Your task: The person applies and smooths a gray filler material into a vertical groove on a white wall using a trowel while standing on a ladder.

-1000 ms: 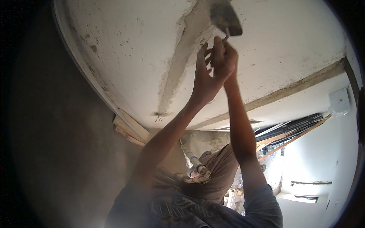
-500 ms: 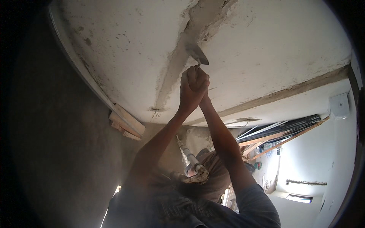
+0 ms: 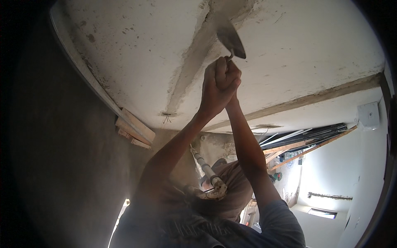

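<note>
Both hands are raised overhead, clasped together around the handle of a trowel (image 3: 232, 39). My left hand (image 3: 215, 91) is closed, its fingers wrapped in the grip. Partly hidden behind it, my right hand (image 3: 235, 74) is closed on the same handle. The handle itself is mostly covered by the fingers. The trowel's dark metal blade is tilted, close under a grey mortar strip (image 3: 188, 76) that runs along the white ceiling (image 3: 289, 45). Whether the blade touches the surface I cannot tell.
Thin wires (image 3: 167, 118) stick out at the strip's near end. Wooden boards (image 3: 134, 129) sit along the left edge. A jointed pipe (image 3: 209, 171) stands below my arms. Long dark strips and planks (image 3: 308, 138) lie at right, near a white box (image 3: 368, 115).
My hands and the trowel have moved right and farther up the picture, along the strip. The blade now shows larger and more broadly. Both hands keep their grip.
</note>
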Demonstrator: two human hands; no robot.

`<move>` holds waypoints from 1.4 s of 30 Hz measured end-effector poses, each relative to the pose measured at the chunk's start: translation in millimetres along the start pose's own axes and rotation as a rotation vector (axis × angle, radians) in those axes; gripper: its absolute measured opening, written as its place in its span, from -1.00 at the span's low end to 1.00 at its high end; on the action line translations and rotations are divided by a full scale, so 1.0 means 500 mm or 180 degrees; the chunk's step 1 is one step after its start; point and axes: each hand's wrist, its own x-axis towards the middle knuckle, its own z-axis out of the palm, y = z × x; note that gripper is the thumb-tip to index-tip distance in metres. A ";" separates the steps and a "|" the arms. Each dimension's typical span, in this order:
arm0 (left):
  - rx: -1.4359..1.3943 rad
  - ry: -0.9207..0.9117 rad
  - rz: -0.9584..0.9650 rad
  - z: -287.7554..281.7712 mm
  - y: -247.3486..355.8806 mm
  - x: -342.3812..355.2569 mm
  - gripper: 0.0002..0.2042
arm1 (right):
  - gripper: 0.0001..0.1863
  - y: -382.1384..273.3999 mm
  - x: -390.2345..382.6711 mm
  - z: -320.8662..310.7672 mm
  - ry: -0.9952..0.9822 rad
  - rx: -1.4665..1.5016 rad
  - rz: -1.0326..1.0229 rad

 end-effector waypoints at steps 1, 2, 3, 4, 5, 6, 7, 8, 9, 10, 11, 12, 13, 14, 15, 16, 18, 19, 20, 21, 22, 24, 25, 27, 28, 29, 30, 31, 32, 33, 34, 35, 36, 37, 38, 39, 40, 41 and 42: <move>0.0073 0.0035 0.0036 -0.003 -0.006 0.006 -0.32 | -0.64 -0.003 -0.002 -0.001 -0.0020 0.0223 0.0151; 0.0132 0.0022 0.0043 -0.002 -0.014 0.013 -0.32 | -0.65 0.023 -0.017 0.005 0.0064 -0.0240 -0.0163; 0.0192 0.0010 0.0052 -0.001 -0.019 0.012 -0.32 | -0.66 0.063 -0.038 0.026 0.0136 -0.0704 -0.0476; 0.0024 -0.0030 0.0008 -0.002 -0.027 0.008 -0.32 | -0.68 0.068 -0.047 0.031 0.0052 -0.0536 -0.0095; -0.0143 -0.0072 -0.0037 -0.002 -0.034 0.001 -0.32 | -0.69 0.075 -0.044 0.037 0.0008 -0.0369 0.0249; -0.0311 -0.0114 -0.0083 0.000 -0.040 -0.006 -0.32 | -0.69 0.084 -0.044 0.027 0.0088 -0.0504 -0.0017; -0.0041 -0.0045 0.0035 -0.007 -0.029 -0.004 -0.31 | -0.69 0.073 -0.040 0.029 0.0125 -0.0575 -0.0288; 0.0193 -0.0017 0.0165 0.001 -0.012 0.003 -0.31 | -0.68 0.065 -0.031 0.030 0.0156 -0.0447 -0.0335; 0.0426 0.0011 0.0295 0.005 0.000 0.010 -0.31 | -0.68 0.057 -0.015 0.031 0.0191 -0.0315 -0.0408; 0.0418 -0.0047 0.0079 0.001 -0.003 0.009 -0.30 | -0.67 0.045 0.001 0.034 0.0179 0.0028 -0.0233; 0.0410 -0.0105 -0.0134 -0.010 -0.011 0.009 -0.29 | -0.66 0.035 0.009 0.034 0.0169 0.0372 -0.0062; 0.0403 -0.0162 -0.0344 -0.018 -0.016 0.006 -0.28 | -0.65 0.040 -0.005 0.034 0.0145 0.0298 0.0103; 0.0122 -0.0077 -0.0073 -0.015 -0.031 -0.004 -0.29 | -0.64 0.056 -0.015 0.035 0.0120 0.0222 0.0199; 0.0183 -0.0085 -0.0076 -0.019 -0.024 0.003 -0.30 | -0.63 0.048 -0.023 0.035 0.0085 0.0169 0.0334; 0.0245 -0.0090 -0.0077 -0.022 -0.017 0.012 -0.31 | -0.63 0.043 -0.023 0.030 0.0071 0.0243 0.0255; 0.0293 -0.0104 -0.0093 -0.020 -0.012 0.017 -0.31 | -0.62 0.025 -0.022 0.011 0.0060 0.0299 0.0190; 0.0392 -0.0120 -0.0125 -0.019 -0.002 0.027 -0.33 | -0.61 0.032 -0.018 0.043 0.0826 -0.0243 -0.0261; 0.0397 -0.0252 -0.0187 0.003 0.006 0.014 -0.33 | -0.60 0.081 -0.030 0.091 0.1674 -0.0939 -0.0562; 0.0670 -0.0390 -0.0345 -0.013 -0.028 0.001 -0.35 | -0.61 0.091 -0.023 0.107 0.1703 -0.0961 -0.0572; 0.0501 -0.0319 -0.0277 -0.020 -0.061 -0.012 -0.32 | -0.61 0.101 -0.020 0.122 0.1730 -0.0993 -0.0581; 0.0371 -0.0231 -0.0298 -0.041 -0.077 -0.037 -0.28 | -0.62 0.098 -0.063 0.097 0.0912 -0.0450 -0.0161; 0.0395 -0.0187 -0.0051 -0.030 -0.044 -0.022 -0.33 | -0.64 0.099 -0.064 0.061 0.0332 -0.0108 -0.0107; 0.0399 -0.0186 0.0041 -0.020 -0.024 -0.019 -0.36 | -0.65 0.097 -0.057 0.051 0.0504 -0.0281 -0.0417; 0.0142 -0.0157 -0.0194 -0.043 -0.002 0.002 -0.34 | -0.65 0.014 -0.028 0.042 0.0241 -0.0151 -0.0654; -0.0074 -0.0225 -0.0286 -0.033 0.004 0.013 -0.33 | -0.65 0.036 -0.035 0.044 0.0311 -0.0235 -0.0559; 0.0235 -0.0291 -0.0176 -0.035 -0.021 0.008 -0.34 | -0.65 0.060 -0.040 0.061 0.0360 -0.0289 -0.0501; 0.0168 -0.0306 -0.0188 -0.036 -0.045 -0.003 -0.34 | -0.65 0.087 -0.042 0.067 0.0345 -0.0252 -0.0385; 0.0134 -0.0295 -0.0221 -0.044 -0.053 -0.015 -0.34 | -0.66 0.091 -0.054 0.075 0.0299 -0.0200 -0.0214; 0.0097 -0.0287 -0.0254 -0.049 -0.062 -0.025 -0.35 | -0.67 0.098 -0.064 0.075 0.0189 -0.0061 0.0017; 0.0100 -0.0268 -0.0258 -0.049 -0.069 -0.036 -0.35 | -0.68 0.105 -0.070 0.076 0.0083 0.0075 0.0249; 0.0094 -0.0246 -0.0226 -0.043 -0.061 -0.036 -0.36 | -0.68 0.097 -0.061 0.076 0.0170 0.0196 0.0242; 0.0087 -0.0227 -0.0195 -0.037 -0.054 -0.031 -0.36 | -0.67 0.089 -0.048 0.076 0.0256 0.0317 0.0237; 0.0079 -0.0237 -0.0111 -0.030 -0.050 -0.019 -0.36 | -0.67 0.082 -0.035 0.075 0.0342 0.0438 0.0235; 0.0083 -0.0250 -0.0074 -0.028 -0.039 -0.010 -0.36 | -0.67 0.075 -0.036 0.076 0.0411 0.0555 0.0279; 0.0087 -0.0264 -0.0039 -0.028 -0.038 -0.005 -0.36 | -0.67 0.068 -0.038 0.077 0.0481 0.0671 0.0325; 0.0166 -0.0258 -0.0144 -0.039 -0.055 -0.004 -0.35 | -0.68 0.068 -0.047 0.079 0.0489 0.0727 0.0385; 0.0189 -0.0278 -0.0215 -0.050 -0.068 -0.021 -0.35 | -0.68 0.069 -0.055 0.078 0.0504 0.0774 0.0445; 0.0205 -0.0272 -0.0253 -0.055 -0.087 -0.038 -0.34 | -0.70 0.081 -0.062 0.078 0.0444 0.0767 0.0477; 0.0221 -0.0266 -0.0291 -0.054 -0.106 -0.049 -0.34 | -0.71 0.092 -0.074 0.078 0.0384 0.0759 0.0509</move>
